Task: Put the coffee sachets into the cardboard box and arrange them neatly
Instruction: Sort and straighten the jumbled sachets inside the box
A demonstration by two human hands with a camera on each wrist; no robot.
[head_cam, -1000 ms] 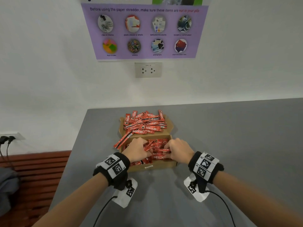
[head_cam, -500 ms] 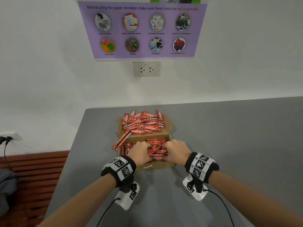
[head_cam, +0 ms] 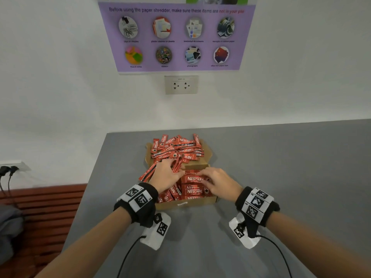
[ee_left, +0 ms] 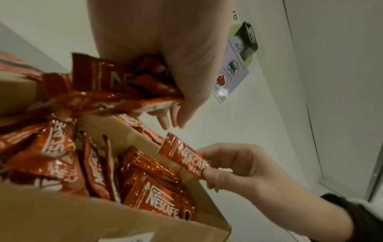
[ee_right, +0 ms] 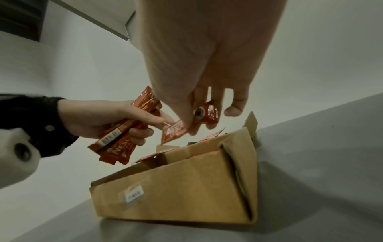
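Under the two hands, as seen from the head view, the cardboard box (head_cam: 186,202) is shown on the grey bench (head_cam: 281,177) with its near compartment partly filled: flat-laid coffee sachets (head_cam: 194,191) are stacked in rows below the right hand (head_cam: 218,183), while others are stood on edge, less orderly, below the left hand (head_cam: 165,174). Beyond both hands a loose pile of sachets (head_cam: 176,149) is left heaped on the box's opened far flap, and a few are seen hanging over the left edge. The task is judged to be roughly midway; most of the pile is yet to be transferred.

From the left wrist view, the grip of the left hand (ee_left: 165,54) is closed round a bundle of sachets (ee_left: 124,91), held above the box interior (ee_left: 132,135). Opposite it, a single sachet (ee_left: 184,157) is pinched between thumb and fingers of the right hand (ee_left: 234,165), just above the right-hand stack (ee_left: 159,193). Tidy stacking is confirmed on that side only.

From the right wrist view, the single sachet (ee_right: 199,121) is shown pinched at the fingertips of the right hand (ee_right: 203,68), directly above the box rim (ee_right: 196,147), not yet laid down. To its left, the bundle (ee_right: 124,134) is gripped in the left hand (ee_right: 103,121). Placement of both loads, transfer of the remaining pile and straightening of the on-edge sachets are judged to remain.
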